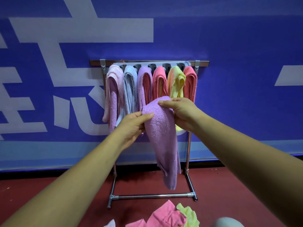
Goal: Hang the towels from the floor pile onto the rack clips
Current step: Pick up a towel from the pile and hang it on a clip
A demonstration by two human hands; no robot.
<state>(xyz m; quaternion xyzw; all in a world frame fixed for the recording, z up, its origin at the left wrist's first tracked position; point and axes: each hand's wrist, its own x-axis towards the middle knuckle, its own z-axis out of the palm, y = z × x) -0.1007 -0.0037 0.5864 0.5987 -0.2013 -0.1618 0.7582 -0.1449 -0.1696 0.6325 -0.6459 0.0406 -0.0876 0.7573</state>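
A purple towel (162,141) hangs folded between both hands in front of the rack (152,196). My left hand (132,126) pinches its left edge, thumb on the front. My right hand (182,112) grips its top right fold. Behind them, the grey clip strip (152,65) holds several towels side by side: pale pink (112,89), light blue (130,89), purple (144,86), coral (159,84), yellow (176,84) and another coral one (191,84). On the floor at the bottom lies the pile: pink towels (165,217) and a yellow-green one (188,213).
The metal rack stands on a red floor (229,190) against a blue wall (229,95) with white lettering. Its base bar and feet reach toward me. A grey rounded object (227,222) shows at the bottom edge, right of the pile.
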